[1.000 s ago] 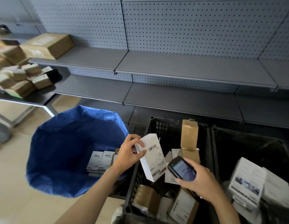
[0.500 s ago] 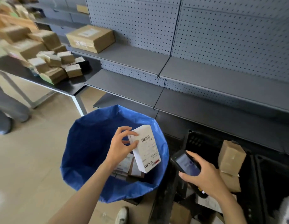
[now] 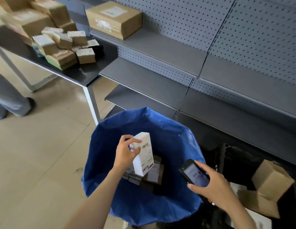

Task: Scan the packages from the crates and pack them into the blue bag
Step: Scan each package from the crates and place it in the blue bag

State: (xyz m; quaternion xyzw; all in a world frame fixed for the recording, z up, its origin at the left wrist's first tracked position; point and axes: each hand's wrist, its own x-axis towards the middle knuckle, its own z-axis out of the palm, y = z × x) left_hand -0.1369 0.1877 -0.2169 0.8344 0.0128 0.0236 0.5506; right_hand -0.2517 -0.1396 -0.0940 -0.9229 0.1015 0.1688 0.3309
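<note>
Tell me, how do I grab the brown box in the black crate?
Probably from above. The brown box stands tilted in the black crate, with its top end sticking up free. Grip that end across two opposite side faces.

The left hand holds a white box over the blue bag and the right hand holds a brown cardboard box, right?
Not quite: in the head view the right hand holds a black handheld scanner, not a cardboard box. The left hand does hold the white box over the blue bag.
</note>
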